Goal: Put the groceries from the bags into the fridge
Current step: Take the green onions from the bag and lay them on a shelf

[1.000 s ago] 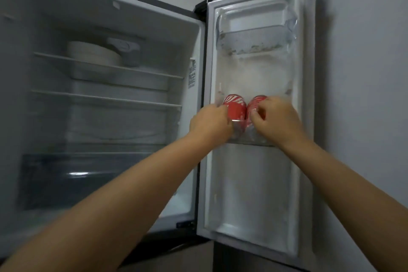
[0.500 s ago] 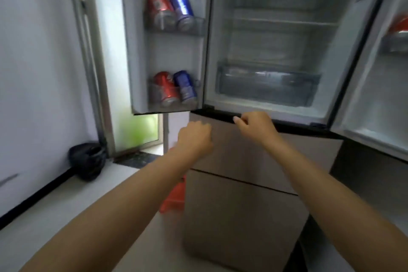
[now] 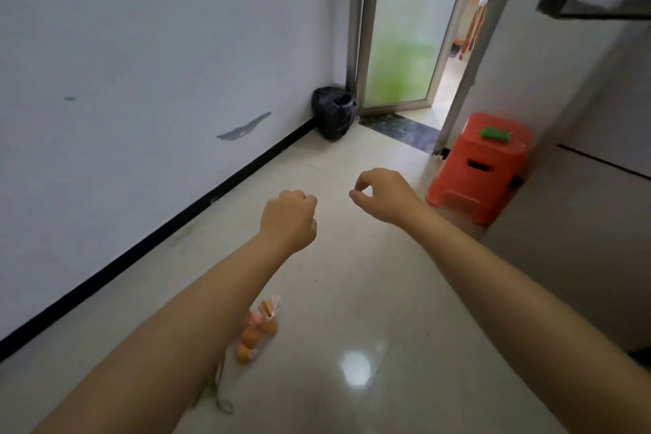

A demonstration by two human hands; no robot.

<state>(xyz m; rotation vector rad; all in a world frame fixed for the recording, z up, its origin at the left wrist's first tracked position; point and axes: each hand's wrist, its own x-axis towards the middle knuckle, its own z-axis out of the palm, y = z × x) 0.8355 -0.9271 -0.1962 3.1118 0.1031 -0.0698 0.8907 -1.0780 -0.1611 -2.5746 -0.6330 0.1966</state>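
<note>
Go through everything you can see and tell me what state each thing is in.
left hand: fist, holding nothing
right hand: fingers curled, holding nothing
bag of oranges: lying on the floor
black bag: in the corner, top open
red stool: upright, green item on top
glass door: ajar
</note>
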